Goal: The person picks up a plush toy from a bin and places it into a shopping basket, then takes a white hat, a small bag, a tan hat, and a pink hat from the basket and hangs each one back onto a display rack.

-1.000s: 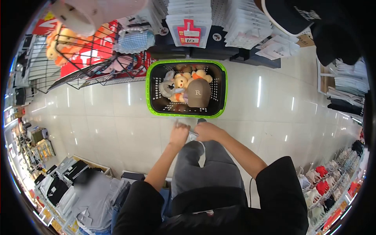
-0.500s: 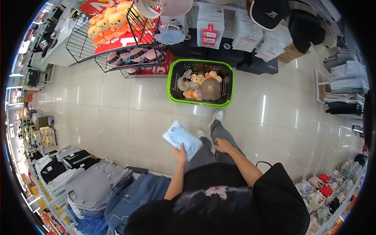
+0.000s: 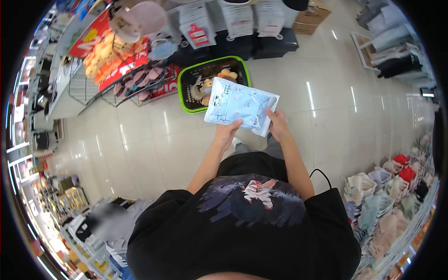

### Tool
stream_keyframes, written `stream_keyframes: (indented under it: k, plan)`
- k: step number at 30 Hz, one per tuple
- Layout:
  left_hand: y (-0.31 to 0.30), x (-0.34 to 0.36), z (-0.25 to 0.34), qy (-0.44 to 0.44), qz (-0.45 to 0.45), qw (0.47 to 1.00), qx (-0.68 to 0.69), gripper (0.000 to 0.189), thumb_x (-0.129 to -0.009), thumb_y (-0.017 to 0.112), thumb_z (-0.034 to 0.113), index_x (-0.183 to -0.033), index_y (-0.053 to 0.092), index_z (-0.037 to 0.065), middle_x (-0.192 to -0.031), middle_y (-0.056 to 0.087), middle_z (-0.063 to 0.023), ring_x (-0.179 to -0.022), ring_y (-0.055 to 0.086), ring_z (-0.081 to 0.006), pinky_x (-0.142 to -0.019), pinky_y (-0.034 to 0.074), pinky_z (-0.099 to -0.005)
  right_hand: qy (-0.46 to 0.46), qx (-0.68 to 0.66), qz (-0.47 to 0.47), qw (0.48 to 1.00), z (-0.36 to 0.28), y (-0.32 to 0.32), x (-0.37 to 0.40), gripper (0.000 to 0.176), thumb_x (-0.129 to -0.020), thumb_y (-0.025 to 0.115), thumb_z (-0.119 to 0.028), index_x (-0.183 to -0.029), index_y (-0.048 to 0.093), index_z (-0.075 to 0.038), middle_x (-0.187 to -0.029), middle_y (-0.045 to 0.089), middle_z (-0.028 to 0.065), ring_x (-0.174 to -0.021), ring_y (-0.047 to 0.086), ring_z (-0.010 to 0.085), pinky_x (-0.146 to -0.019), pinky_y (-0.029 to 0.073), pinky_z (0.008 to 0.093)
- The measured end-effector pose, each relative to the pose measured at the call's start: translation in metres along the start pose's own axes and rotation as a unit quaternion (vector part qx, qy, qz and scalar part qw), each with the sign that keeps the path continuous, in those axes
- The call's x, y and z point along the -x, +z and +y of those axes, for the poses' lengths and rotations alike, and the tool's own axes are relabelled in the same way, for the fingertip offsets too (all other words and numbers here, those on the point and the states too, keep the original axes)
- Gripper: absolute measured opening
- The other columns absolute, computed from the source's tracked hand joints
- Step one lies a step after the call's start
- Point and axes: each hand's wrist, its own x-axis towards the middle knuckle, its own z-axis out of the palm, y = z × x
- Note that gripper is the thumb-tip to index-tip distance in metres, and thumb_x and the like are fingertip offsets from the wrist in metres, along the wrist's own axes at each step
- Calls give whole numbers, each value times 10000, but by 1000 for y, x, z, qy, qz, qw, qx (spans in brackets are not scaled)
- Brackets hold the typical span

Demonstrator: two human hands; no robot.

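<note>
A flat, clear plastic package of folded light-blue patterned fabric is held up in front of me. My left hand grips its lower edge, thumb on top. At the lower right corner my right hand pinches it the same way. Beyond the package, on the floor, stands a black shopping basket with a bright green rim. Soft toys show inside it, and the package covers the basket's right front part.
A wire rack with orange plush toys stands left of the basket. Hanging white packages line the display behind it. Folded clothes fill a shelf at far right, and bundled underwear lies at lower right.
The package has risen from low by my left side to in front of me. My right hand has come off my leg and taken hold of it. The view has shifted.
</note>
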Motion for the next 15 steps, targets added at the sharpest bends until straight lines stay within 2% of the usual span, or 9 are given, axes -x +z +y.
stream_keyframes:
  k: [4, 6, 7, 9, 10, 12, 15]
  plan:
    - [50, -23, 10, -2, -2, 1000, 2, 489, -827, 668, 7, -1272, 468, 43, -1175, 593, -85, -1078, 588, -208, -941, 471, -366, -52, 0, -42, 998, -58, -57, 12, 286, -944, 581, -206, -1136, 587, 5, -1040, 657, 69, -925, 635, 139, -838, 510, 297]
    - [69, -37, 14, 14, 5, 998, 56, 415, -836, 658, 15, -1225, 515, 22, -1138, 618, -87, -1037, 609, -215, -925, 481, -374, -41, 61, -34, 997, -91, -78, 17, 262, -932, 584, -177, -1119, 599, 7, -1014, 661, 60, -926, 623, 131, -850, 487, 293]
    - [82, -41, 14, 24, -3, 999, 26, 346, -844, 644, 13, -1177, 550, 6, -1118, 632, -92, -1023, 614, -215, -921, 481, -382, -47, 60, -36, 996, -107, -86, 16, 262, -932, 584, -177, -1119, 599, 7, -1014, 661, 60, -926, 623, 131, -850, 487, 293]
    - [107, -48, 5, 26, -19, 999, 23, 331, -845, 638, 5, -1165, 558, 5, -1117, 633, -95, -1022, 614, -212, -917, 483, -383, -62, 179, -16, 982, -133, -102, 12, 248, -909, 588, -137, -1110, 586, 9, -984, 655, 48, -884, 599, 108, -814, 459, 282]
    - [118, -52, -1, 25, -29, 999, 24, 316, -845, 632, -3, -1154, 566, 3, -1116, 633, -98, -1021, 614, -210, -913, 485, -383, -65, 178, -18, 982, -142, -109, 7, 248, -909, 588, -137, -1110, 586, 9, -984, 655, 48, -884, 599, 108, -814, 459, 282]
    - [138, -63, -16, 27, -49, 998, 13, 299, -842, 627, -13, -1136, 576, 1, -1113, 635, -100, -1021, 614, -208, -913, 485, -384, -127, 151, 85, 977, -157, -121, -6, 250, -884, 605, -118, -1098, 568, 5, -953, 646, 37, -841, 570, 92, -763, 432, 273]
    - [161, -70, -40, 27, -51, 998, 21, 276, -835, 620, -30, -1108, 591, 0, -1107, 637, -104, -1022, 613, -210, -922, 483, -387, -134, 178, 125, 967, -182, -146, -13, 248, -891, 610, -121, -1100, 548, -4, -942, 640, 34, -811, 555, 78, -708, 418, 264]
